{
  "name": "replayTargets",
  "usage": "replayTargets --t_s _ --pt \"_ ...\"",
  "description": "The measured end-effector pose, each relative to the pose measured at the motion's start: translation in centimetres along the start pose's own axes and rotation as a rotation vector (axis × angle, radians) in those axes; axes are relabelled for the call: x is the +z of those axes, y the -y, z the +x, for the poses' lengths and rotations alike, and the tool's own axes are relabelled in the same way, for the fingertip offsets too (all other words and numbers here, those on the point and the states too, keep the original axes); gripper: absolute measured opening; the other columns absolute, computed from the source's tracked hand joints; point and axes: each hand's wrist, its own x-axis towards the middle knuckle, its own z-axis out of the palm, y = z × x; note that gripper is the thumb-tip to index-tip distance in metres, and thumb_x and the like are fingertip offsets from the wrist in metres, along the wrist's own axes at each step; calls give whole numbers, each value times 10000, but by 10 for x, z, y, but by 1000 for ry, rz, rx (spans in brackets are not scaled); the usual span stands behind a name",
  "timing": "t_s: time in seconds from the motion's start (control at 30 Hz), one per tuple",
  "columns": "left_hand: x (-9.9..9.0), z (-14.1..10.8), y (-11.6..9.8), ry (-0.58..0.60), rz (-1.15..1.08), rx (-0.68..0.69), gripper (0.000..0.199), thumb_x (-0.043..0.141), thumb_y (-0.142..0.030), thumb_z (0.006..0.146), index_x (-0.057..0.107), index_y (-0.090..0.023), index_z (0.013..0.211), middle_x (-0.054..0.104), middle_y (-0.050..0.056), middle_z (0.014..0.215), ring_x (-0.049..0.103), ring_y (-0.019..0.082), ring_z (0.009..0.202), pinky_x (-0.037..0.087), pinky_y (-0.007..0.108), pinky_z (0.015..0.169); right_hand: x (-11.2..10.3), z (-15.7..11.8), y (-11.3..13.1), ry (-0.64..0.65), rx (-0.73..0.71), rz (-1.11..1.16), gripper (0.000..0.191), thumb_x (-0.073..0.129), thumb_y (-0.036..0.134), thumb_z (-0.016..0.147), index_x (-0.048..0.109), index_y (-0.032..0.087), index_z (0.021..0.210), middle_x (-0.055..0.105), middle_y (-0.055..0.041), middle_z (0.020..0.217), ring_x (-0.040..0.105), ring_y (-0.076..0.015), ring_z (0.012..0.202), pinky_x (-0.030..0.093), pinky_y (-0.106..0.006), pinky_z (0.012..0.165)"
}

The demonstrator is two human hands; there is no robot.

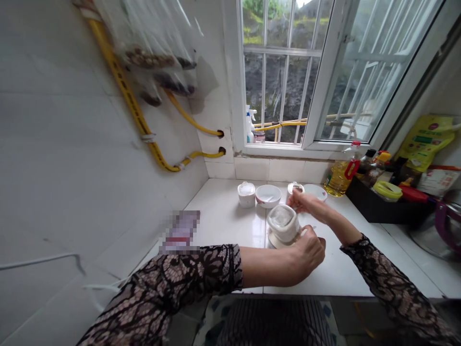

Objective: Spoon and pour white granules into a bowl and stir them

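My left hand (310, 247) is closed at the right side of a white ceramic jar (284, 222), which is tilted toward me and has whitish contents in its square-round mouth. Just under that jar a pale rounded rim (277, 239) shows; I cannot tell what it belongs to. Farther back, my right hand (306, 204) has its fingers bent around the front right of a small white jar (295, 185) with something dark inside. The hand partly hides this jar.
Along the back of the white tiled counter (223, 226) stand another white jar (246, 194), a white bowl (268, 197) and a white dish (316, 192). To the right are an oil bottle (338, 177) and a black box (367, 204) of condiments. A blurred-out item (182, 230) lies left.
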Motion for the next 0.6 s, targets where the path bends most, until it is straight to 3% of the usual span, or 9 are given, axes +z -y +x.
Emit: replayTargets --t_s 0.03,0.17,0.27,0.33,0.5,0.57,0.6 --pt "0 0 -1 8 0 8 296 536 -193 859 697 -259 1098 626 121 919 616 316 850 452 532 828 -1 -1 -1 29 9 12 685 525 823 771 669 157 699 679 -69 721 606 -166 677 511 -302 673" --pt "0 -8 0 -50 2 21 320 515 -221 886 682 -265 1155 637 139 1089 612 319 954 427 533 905 -6 -4 -3 -140 -86 71 674 564 830 733 672 165 713 670 -58 707 593 -156 651 499 -287 645" --pt "1 -12 6 -113 -59 31 265 535 -209 881 702 -258 1081 656 137 1051 620 308 883 428 501 846 -8 -3 -3 37 -20 22 691 566 825 736 691 146 711 657 -59 653 580 -147 588 486 -282 604" --pt "3 -10 11 -131 -104 58 225 571 -194 856 706 -251 1027 659 115 967 616 285 818 430 465 802 -8 -3 2 -17 -71 1 686 550 820 752 681 150 685 655 -57 643 574 -144 572 481 -283 597" --pt "14 5 15 -134 -220 54 59 678 -179 814 688 -189 871 638 74 800 602 229 734 459 409 740 0 -24 34 -276 -536 -224 545 487 678 907 673 190 752 671 -58 766 612 -187 717 498 -322 681" --pt "19 12 12 -126 -283 -5 88 674 -227 875 679 -176 946 667 79 920 634 217 829 508 403 800 8 -36 45 -483 -805 -399 484 423 583 981 683 197 850 681 -87 935 623 -217 895 486 -359 792" --pt "22 15 10 -124 -316 -49 149 653 -266 912 667 -175 1029 669 84 1025 643 215 902 529 408 836 11 -41 49 -491 -867 -496 514 360 566 1006 687 193 868 680 -103 971 622 -231 944 480 -382 828"
